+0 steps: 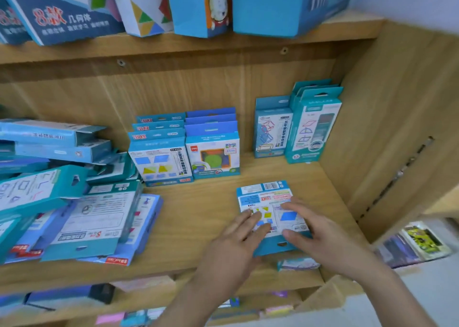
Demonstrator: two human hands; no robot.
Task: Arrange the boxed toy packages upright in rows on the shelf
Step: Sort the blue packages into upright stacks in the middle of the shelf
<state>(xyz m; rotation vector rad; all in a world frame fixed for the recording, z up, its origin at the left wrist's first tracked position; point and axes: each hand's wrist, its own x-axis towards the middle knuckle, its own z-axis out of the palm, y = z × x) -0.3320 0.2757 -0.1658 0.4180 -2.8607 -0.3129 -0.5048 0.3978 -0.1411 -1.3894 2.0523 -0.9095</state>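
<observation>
Cut off at the left edge, a loose pile (74, 202) of teal and blue boxes, lying flat and tilted over one another, too jumbled to count. Cropped at the top, larger boxes (198, 9) on the upper board, only their lower parts in view. Blurred beyond reading below the front lip, small packages (298, 263) on the lower levels. Partly covered by the left hand (233, 247) and the right hand (320, 232), one flat box (265, 197), back face up with a barcode at its far end and its hanger tab toward the near edge, lying on the wooden shelf (198, 215) right of centre, well apart from the pile and in front of the standing rows. Upright against the back panel, four rows: three red-lettered boxes (161, 163), one behind another; just beside them, three blue-tabbed boxes (213, 158); further right, after a gap, a single taller box (272, 133), as far as can be told; next to the side wall, three tall teal boxes (313, 128). Two hands, both palm down, forearms reaching in from the lower edge. On the flat box's left half, the left hand, fingers straight and close together, gripping nothing. Over the right half, the right hand, fingers straight and a little spread, thumb stretched across the near end by the tab slot, lying flat on the face.
</observation>
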